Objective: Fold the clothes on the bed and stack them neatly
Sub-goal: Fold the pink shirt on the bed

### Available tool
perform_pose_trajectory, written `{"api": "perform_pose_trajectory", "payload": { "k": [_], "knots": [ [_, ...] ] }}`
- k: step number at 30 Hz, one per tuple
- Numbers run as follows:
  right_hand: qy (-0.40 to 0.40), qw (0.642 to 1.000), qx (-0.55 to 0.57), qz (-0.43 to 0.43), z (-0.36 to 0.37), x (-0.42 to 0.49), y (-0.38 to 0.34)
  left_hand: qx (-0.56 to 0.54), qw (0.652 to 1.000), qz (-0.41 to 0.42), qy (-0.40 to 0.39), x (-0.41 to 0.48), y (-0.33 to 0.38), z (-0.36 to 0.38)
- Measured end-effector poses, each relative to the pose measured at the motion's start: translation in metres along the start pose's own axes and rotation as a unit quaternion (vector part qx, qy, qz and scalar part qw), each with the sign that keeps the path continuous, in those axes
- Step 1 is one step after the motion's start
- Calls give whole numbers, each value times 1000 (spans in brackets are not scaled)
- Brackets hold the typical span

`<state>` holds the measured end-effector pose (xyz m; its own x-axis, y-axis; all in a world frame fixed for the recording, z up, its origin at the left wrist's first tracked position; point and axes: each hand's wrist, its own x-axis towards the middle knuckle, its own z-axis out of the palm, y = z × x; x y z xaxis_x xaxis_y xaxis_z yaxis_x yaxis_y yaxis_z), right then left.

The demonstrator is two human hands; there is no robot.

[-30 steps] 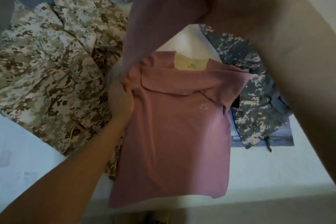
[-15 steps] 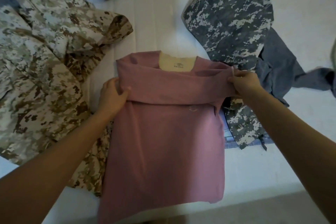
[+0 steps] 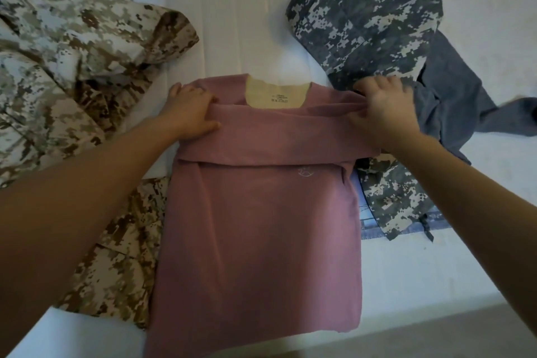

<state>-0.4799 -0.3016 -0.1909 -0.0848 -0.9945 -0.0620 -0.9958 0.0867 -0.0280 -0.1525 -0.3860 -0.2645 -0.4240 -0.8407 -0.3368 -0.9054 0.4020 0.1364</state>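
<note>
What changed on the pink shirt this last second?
The right hand brought the lifted sleeve down across the pink long-sleeved shirt and grips the fold's right end. The left hand stayed at its left shoulder; the tan camouflage garment and grey camouflage garment lay unmoved.

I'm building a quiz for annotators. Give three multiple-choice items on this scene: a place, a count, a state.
1. Where is the tan camouflage garment? A. left of the pink shirt B. on top of it C. right of it
2. How many camouflage garments show? A. one B. two C. four
3. The pink shirt is: A. balled up B. on a hanger C. laid flat, fabric folded across its chest
Answers: 1 A, it lies at the shirt's left; 2 B, the tan one plus the grey camouflage garment; 3 C, a folded band crosses the chest.
</note>
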Motion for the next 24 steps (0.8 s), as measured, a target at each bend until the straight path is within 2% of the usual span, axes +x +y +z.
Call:
{"api": "perform_pose_trajectory", "payload": {
  "k": [3, 9, 12, 14, 15, 17, 18, 20, 22, 24],
  "knots": [
    [-124, 987, -69, -79, 13, 12, -3, 10, 999, 26, -34, 5, 1, -7],
    [-222, 964, -127, -68, 14, 38, 4, -74, 994, 1, -83, 6, -16, -28],
    [-259, 963, -72, -27, 3, 49, 1, -55, 995, -26, -85, 9, -29, -45],
    [-236, 970, -60, -8, 2, 48, -3, -21, 997, -44, -54, 13, -37, -47],
    [-196, 978, -69, 0, 5, 44, -5, -24, 998, -53, -28, 13, -39, -44],
    [-90, 994, -46, 39, 15, 23, -12, -123, 987, -90, 55, 4, -32, -29],
    [-48, 996, -18, 66, 20, 11, -17, -209, 964, -132, 99, -6, -25, -19],
    [-31, 994, -5, 108, 30, -7, -24, -380, 878, -250, 150, -27, -14, 1],
    [-50, 990, -40, 123, 37, -12, -27, -474, 803, -338, 127, -40, -8, 18],
    [-83, 983, -47, 157, 38, -4, -27, -537, 756, -360, 98, -41, -7, 21]
  ]
}}
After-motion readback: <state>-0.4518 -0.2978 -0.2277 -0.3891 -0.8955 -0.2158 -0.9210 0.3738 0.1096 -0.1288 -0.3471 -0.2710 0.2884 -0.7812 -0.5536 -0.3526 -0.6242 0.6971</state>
